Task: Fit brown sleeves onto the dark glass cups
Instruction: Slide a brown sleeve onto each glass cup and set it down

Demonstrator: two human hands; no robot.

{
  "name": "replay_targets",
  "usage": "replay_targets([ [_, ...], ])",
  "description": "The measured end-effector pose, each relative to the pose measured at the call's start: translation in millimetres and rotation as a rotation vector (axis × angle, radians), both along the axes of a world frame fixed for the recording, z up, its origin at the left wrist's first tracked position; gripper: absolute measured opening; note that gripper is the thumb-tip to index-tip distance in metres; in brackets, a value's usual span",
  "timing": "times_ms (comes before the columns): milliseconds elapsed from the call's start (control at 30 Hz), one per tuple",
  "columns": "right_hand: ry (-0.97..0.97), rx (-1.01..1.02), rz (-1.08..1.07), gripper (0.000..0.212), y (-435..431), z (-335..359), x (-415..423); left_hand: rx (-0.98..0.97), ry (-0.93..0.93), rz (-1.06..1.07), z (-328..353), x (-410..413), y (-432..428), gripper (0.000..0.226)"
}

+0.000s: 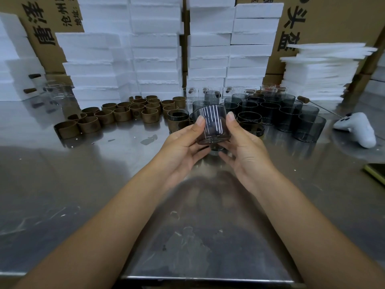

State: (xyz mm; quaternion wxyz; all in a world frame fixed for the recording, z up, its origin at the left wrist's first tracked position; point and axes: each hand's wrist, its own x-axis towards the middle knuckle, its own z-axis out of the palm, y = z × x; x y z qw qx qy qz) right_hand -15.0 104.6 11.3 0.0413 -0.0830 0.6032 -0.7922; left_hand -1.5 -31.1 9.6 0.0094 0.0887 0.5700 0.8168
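Held one dark smoked-glass cup (211,126) in the air above the shiny steel table (83,174), near the middle of the view, mouth up and tipped a little away, not yet dressed with a sleeve. Grasped it with the left hand (183,147) on the left wall, thumb reaching up near the rim, other fingers curled under the base. Grasped it in the same way with the right hand (243,151) on the right wall, thumb tip near the rim, fingers bent below. Caught bright vertical reflections on the glass.

Had behind and to the left of the hands a loose group of brown open band sleeves (125,115), standing on edge, many touching one another. Had just left of the held cup a dark cup wrapped in a brown sleeve (178,119). Had behind and to the right a crowd of bare dark glass cups (281,113), packed close, and further back a row of clear glass cups (208,92). Had at the right a white game controller (356,130) resting on the table, near the dark cups. Faced at the back tall stacks of white foam boxes (158,49) and brown cardboard cartons with black print (325,21).
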Motion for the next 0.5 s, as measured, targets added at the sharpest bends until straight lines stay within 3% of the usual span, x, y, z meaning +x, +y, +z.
replay_targets([
  [67,-0.013,-0.024,-0.014,0.040,0.5,0.4,0.2,-0.005,0.007,-0.013,0.5,0.8,0.6,0.028],
  [200,0.031,0.037,-0.057,0.030,-0.8,-0.6,-0.1,-0.057,0.015,0.009,-0.7,0.6,1.9,0.036],
  [367,-0.009,0.133,0.040,0.040,-4.6,-2.0,0.1,-0.085,0.002,0.039,-1.4,-1.2,-1.3,0.032],
  [500,-0.005,0.131,0.009,0.036,-4.7,-0.9,1.5,-0.191,0.002,0.178,-4.7,-3.2,-0.5,0.044],
])
